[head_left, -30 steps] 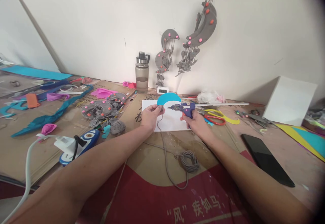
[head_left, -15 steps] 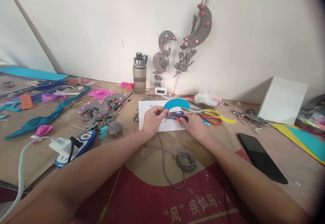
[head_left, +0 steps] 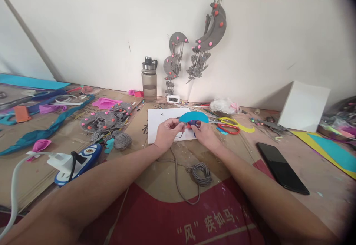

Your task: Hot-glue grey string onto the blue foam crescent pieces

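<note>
Blue foam crescent is pinched at its left tip by the left hand above the white paper, probably for steadiness; a glue gun is gripped by the right hand under it.

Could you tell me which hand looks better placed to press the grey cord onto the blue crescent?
Probably the left hand: it already pinches the grey cord at the blue crescent's left tip. The right hand is wrapped around the glue gun beneath the crescent.
</note>
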Motion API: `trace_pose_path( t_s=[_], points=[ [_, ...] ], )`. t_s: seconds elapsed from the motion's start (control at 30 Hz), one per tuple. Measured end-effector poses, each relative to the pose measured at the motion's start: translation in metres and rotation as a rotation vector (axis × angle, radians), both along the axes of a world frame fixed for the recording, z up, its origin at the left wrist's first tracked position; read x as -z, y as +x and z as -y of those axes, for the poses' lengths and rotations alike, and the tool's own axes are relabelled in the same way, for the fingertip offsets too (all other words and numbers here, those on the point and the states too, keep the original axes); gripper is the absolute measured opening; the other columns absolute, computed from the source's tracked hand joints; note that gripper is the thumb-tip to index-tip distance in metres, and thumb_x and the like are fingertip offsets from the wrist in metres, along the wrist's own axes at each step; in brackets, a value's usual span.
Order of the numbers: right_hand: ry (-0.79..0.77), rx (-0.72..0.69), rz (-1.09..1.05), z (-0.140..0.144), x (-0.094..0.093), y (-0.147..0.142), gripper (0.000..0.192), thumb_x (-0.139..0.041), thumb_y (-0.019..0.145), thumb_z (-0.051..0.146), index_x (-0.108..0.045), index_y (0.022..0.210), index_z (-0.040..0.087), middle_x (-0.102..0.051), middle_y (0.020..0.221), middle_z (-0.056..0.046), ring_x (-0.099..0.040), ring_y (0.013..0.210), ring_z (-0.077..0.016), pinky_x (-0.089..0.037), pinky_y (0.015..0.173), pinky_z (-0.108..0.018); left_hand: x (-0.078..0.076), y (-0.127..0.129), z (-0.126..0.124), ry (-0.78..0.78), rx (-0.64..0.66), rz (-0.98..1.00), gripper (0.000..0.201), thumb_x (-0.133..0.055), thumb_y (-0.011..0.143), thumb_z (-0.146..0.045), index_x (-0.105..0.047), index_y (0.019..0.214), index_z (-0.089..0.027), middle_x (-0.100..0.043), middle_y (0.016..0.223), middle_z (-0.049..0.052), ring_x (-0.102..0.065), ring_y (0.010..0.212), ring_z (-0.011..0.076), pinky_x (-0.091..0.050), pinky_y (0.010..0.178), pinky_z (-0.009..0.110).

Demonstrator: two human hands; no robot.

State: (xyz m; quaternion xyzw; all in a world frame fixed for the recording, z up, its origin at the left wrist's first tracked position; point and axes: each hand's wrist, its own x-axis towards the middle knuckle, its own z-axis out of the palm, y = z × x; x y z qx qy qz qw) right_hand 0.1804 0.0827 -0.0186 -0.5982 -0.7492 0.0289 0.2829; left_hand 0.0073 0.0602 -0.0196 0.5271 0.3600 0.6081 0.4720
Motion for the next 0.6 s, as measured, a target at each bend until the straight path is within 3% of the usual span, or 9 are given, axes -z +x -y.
trace_pose_path(
  t_s=[0.1,0.17,0.33,0.47,0.6],
  points=[
    [0.044,-0.074,-0.042,0.011,-0.005,-0.005,0.019,-0.047,0.087,0.029,-0.058,0.098,0.018,-0.061,0.108,-0.011,-0.049,0.113,-0.0235,-0.034,0.099,-0.044,0.0,-0.002,-0.005,-0.037,-0.042,0.111,0.022,-0.071,0.07,-0.036,-0.066,0.073,-0.015,-0.068,0.073,0.004,-0.063,0.069,0.0146,-0.053,0.075,0.033],
    [0.048,-0.181,-0.155,0.019,-0.011,-0.01,0.016,-0.046,0.087,0.028,-0.058,0.093,0.019,-0.06,0.105,-0.008,-0.05,0.11,-0.0215,-0.036,0.098,-0.042,0.0,-0.003,-0.006,-0.044,-0.057,0.155,0.021,-0.072,0.07,-0.035,-0.066,0.074,-0.015,-0.068,0.073,0.004,-0.063,0.07,0.0146,-0.053,0.076,0.033],
    [-0.26,-0.404,-0.777,0.034,-0.017,-0.029,0.025,-0.06,0.078,0.038,-0.049,0.093,0.022,-0.061,0.098,-0.003,-0.058,0.093,-0.0154,-0.048,0.086,-0.035,-0.002,-0.003,-0.001,0.011,-0.069,0.015,0.019,-0.07,0.071,-0.034,-0.067,0.074,-0.016,-0.069,0.074,0.004,-0.063,0.069,0.0144,-0.05,0.073,0.03],
    [-0.422,-0.407,-1.095,0.039,-0.016,-0.038,0.039,-0.072,0.068,0.039,-0.046,0.093,0.023,-0.059,0.098,0.0,-0.061,0.086,-0.0128,-0.051,0.083,-0.034,-0.003,-0.001,0.003,0.084,-0.084,-0.086,0.015,-0.068,0.073,-0.032,-0.067,0.075,-0.017,-0.069,0.074,0.003,-0.06,0.068,0.0133,-0.047,0.07,0.027],
    [-0.478,-0.34,-1.146,0.04,-0.016,-0.037,0.041,-0.073,0.066,0.041,-0.048,0.093,0.022,-0.055,0.084,0.004,-0.053,0.063,-0.008,-0.049,0.058,-0.025,-0.004,0.0,0.004,0.085,-0.096,-0.083,0.016,-0.07,0.072,-0.032,-0.067,0.073,-0.017,-0.069,0.073,0.003,-0.061,0.069,0.0139,-0.047,0.07,0.027]
  ],
)
